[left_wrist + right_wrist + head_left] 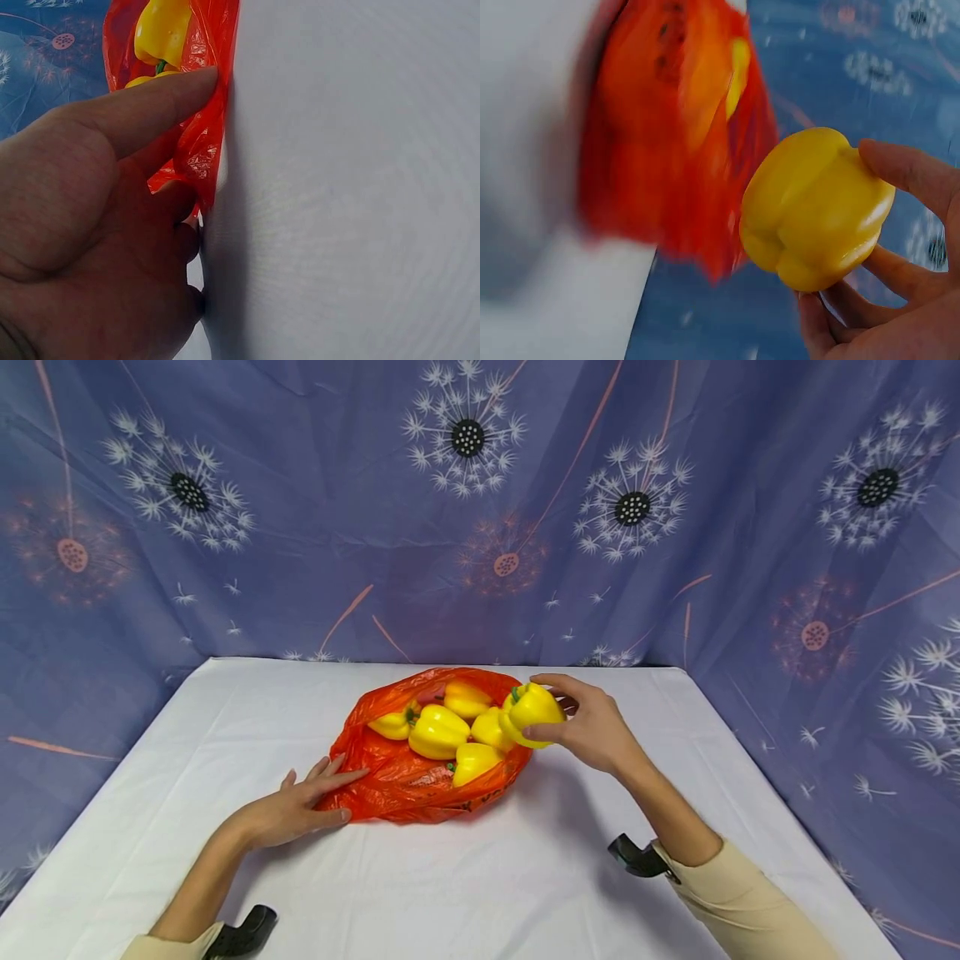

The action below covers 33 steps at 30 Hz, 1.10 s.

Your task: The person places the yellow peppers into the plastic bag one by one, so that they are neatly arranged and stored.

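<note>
A red plastic bag (390, 777) lies with its mouth spread on the table, several yellow bell peppers (438, 732) inside. Over the bag's right rim, my right hand (588, 722) holds another yellow bell pepper (532, 714) between thumb and fingers. The right wrist view shows this pepper (817, 210) raised beside the bag, its lobed end facing the camera. My left hand (288, 810) rests at the bag's left edge with fingers extended. In the left wrist view, a straight digit of the left hand (97, 195) lies along the red plastic.
A white cloth covers the table (465, 893) under the bag. Behind it hangs a blue-purple curtain (337, 527) with a dandelion print. Black devices (641, 857) are worn at both sleeve cuffs.
</note>
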Tool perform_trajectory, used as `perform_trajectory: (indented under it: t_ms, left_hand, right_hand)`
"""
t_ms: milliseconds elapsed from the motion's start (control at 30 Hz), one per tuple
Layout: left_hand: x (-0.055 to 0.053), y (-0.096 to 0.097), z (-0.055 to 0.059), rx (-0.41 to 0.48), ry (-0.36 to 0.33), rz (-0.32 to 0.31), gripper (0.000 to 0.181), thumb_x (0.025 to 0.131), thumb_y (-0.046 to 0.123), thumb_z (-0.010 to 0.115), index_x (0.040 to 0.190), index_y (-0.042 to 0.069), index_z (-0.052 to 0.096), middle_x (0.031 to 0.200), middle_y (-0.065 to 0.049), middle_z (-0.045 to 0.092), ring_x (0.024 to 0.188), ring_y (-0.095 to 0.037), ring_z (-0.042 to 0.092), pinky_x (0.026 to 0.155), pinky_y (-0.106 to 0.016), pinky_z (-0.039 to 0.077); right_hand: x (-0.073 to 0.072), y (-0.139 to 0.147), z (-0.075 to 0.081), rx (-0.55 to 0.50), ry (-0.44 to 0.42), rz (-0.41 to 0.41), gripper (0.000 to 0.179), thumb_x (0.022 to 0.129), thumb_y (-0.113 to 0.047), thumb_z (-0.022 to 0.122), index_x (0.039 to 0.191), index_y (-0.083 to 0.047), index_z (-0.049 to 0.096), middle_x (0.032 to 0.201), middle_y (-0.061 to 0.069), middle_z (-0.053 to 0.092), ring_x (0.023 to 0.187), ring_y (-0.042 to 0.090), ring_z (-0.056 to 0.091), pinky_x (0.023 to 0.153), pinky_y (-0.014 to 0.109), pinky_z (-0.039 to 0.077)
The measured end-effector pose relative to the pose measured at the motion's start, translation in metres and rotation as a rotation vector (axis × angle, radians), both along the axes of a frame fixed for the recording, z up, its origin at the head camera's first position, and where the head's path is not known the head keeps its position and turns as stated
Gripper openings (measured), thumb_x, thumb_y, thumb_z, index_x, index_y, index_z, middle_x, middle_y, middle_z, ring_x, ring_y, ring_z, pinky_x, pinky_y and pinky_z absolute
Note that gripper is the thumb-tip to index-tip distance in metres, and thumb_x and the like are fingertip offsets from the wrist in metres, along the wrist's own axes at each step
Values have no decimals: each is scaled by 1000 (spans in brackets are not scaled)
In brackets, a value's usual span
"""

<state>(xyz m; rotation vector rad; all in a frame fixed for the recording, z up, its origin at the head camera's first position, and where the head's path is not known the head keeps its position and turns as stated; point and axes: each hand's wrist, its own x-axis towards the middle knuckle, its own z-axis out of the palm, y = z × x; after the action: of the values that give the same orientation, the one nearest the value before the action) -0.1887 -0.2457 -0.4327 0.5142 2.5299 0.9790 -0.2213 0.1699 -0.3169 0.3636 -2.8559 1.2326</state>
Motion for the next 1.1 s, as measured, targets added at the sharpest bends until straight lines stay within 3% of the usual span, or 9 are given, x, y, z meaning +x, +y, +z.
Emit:
perform_trajectory:
  t_ms: [300,500,833,1100]
  left_hand:
    - [1,0,1,9,-11,4,66,93,40,71,153,26,47,167,-28,12,153,-53,-5,113,-76,-15]
    - [1,1,3,10,-5,2,65,93,40,70,153,25,48,167,-28,14,153,-53,-4,112,-76,-15]
    - [0,1,4,16,-17,0,66,93,40,70,153,25,48,166,-30,13,153,-53,-6,112,-76,-17]
    - [0,2,3,23,-18,4,66,93,39,71,153,24,48,166,-30,12,153,-53,-6,112,-76,-17]
  right_hand:
    - [4,-76,-13,-121,-1,132,65,77,-26,88,138,-23,63,129,-4,66,108,22,65,91,38,58]
    - [6,-108,-31,-110,-3,179,63,78,-25,86,136,-28,64,128,-7,66,111,19,64,93,34,57]
    - [10,-125,-54,59,20,243,68,79,-22,86,142,-20,60,137,-4,65,122,21,58,106,42,47]
    - [7,-127,-62,134,67,290,66,79,-18,85,141,-17,61,136,-1,65,127,20,58,110,40,47]
